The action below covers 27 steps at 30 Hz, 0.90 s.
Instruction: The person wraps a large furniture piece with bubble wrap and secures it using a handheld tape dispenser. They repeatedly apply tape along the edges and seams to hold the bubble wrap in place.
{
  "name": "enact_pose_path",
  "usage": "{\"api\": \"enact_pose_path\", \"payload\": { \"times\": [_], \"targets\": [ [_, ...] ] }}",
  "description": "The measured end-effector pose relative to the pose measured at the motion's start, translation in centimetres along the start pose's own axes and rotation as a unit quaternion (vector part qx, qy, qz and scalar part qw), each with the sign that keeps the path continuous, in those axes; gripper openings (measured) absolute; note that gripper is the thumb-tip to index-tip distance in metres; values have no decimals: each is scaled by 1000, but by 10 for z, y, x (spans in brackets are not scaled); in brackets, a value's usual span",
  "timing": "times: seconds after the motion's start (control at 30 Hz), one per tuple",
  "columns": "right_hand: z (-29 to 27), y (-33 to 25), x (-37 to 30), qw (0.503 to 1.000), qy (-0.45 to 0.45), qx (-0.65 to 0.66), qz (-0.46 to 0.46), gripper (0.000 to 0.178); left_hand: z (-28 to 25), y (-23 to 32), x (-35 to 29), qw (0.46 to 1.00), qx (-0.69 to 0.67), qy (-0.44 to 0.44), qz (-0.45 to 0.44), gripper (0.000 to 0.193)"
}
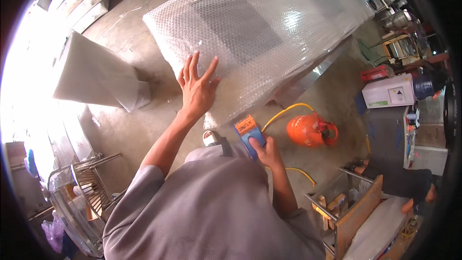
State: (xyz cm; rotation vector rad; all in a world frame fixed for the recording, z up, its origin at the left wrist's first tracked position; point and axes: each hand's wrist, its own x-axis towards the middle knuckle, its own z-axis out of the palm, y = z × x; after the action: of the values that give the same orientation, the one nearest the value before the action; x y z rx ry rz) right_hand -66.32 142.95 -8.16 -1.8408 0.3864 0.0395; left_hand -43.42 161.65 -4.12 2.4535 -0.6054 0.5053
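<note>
A long, large item wrapped in clear bubble wrap stretches away in front of me, with darker patches showing through. My left hand lies on its near left corner, fingers spread and holding nothing. Low in front of my body, my right hand is closed around a flat blue object with an orange, printed end; its exact kind is not clear. That object is just off the wrap's near edge. A yellow hose runs from an orange gas cylinder toward this hand. Whether it joins the held object is hidden.
A big white roll of wrapping stands on the floor at left. Nearer are a metal rack and a purple bag. At right are a white box-shaped appliance, a wood-topped metal frame and another person in dark clothes.
</note>
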Motion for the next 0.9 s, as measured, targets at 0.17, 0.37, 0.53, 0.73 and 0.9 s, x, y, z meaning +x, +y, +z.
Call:
{"api": "enact_pose_path", "payload": {
  "times": [0.17, 0.37, 0.53, 0.73, 0.9],
  "targets": [
    [5, 34, 18, 996, -61, 49, 46, 55, -5, 9, -17, 900, -293, -266, 184, 53],
    [-15, 46, 22, 989, -108, -56, 80, 65, -9, 19, -29, 822, 17, -346, 452, 78],
    [-16, 19, 33, 936, -144, -289, 141, 64, -8, 22, -26, 740, 197, -224, 603, 73],
    [5, -12, 55, 799, -95, -571, 161, 66, 24, 23, -44, 678, 272, -208, 651, 60],
    [8, 24, 34, 891, -59, -372, 254, 78, 52, 33, -58, 605, 298, -277, 685, 54]
  ]
}}
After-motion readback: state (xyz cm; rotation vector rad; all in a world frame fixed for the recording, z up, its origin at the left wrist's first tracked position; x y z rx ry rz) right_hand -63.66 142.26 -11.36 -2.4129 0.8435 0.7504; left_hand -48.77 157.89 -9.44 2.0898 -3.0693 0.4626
